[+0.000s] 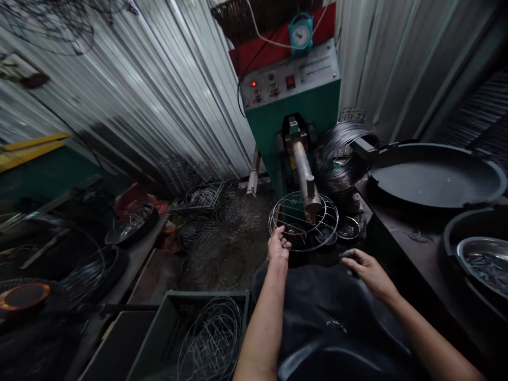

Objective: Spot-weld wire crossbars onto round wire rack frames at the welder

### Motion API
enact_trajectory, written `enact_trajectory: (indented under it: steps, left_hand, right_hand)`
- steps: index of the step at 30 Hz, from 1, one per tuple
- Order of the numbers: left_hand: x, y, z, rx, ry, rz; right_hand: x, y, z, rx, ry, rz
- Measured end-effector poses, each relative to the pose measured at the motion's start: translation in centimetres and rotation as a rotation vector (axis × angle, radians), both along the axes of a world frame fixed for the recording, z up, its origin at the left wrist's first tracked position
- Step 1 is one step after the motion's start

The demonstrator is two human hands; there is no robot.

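My left hand (279, 246) is closed on the near-left rim of a round wire rack (291, 207), which it holds level under the metal arm (305, 169) of a green machine (293, 100). The arm's lower tip (311, 216) comes down over the wires; whether it touches them I cannot tell. Off to the right of the rack, above the dark apron (309, 296), my right hand (363, 267) has thumb and fingers pinched together. Something tiny and dark may be between them, too small to name. A few small wire pieces (336, 324) lie on the apron.
A green crate (169, 317) with round wire racks (214, 338) stands at lower left. To the right, a bench holds a large black pan (436, 174) and a metal bowl (484, 248) of small pieces. A wire coil (341, 153) and a teal clock (300, 33) are by the machine.
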State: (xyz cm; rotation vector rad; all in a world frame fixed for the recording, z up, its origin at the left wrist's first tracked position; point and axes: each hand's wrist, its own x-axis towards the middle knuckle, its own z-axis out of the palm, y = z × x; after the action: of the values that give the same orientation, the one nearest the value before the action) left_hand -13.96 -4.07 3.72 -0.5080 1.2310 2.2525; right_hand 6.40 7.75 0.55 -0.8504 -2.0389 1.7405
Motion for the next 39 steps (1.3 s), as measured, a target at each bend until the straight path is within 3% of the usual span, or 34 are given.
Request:
enact_trajectory:
  steps: [5,9,12,17,23,26,30,34,39]
  left_hand:
    - [0.5,-0.3,0.7,-0.04,0.042,0.029]
    - [1.0,-0.1,1.1,-0.099,0.104,0.081]
    - [1.3,-0.1,1.3,-0.121,0.111,0.092]
    - [1.3,0.1,1.4,-0.124,0.122,0.109]
    - [1.0,0.5,1.2,-0.11,0.141,0.11]
    - [1.0,0.7,1.0,-0.077,0.167,0.113]
    - [1.0,1.0,0.8,-0.043,0.155,0.119]
    - [1.0,1.1,0.9,-0.065,0.17,0.16]
    - [1.1,1.1,0.6,-0.051,0.181,0.16]
  right_hand:
    - [4.4,1.4,-5.0,0.288,-0.236,-0.035]
    - [5.7,1.6,-6.7,0.284,-0.255,-0.064]
    - [5.3,1.5,-5.9,0.159,-0.213,-0.087]
    - [3.6,0.6,-2.4,-0.085,-0.069,-0.078]
    - [0.1,-0.7,2.9,-0.161,0.117,0.049]
    - [-2.5,-1.3,4.4,-0.164,0.24,0.049]
    - [-5.8,-1.8,4.0,-0.055,0.304,-0.011]
    - [-7.4,-2.0,2.6,0.103,0.195,-0.009]
    - [-7.8,-1.7,2.7,0.103,0.158,0.009]
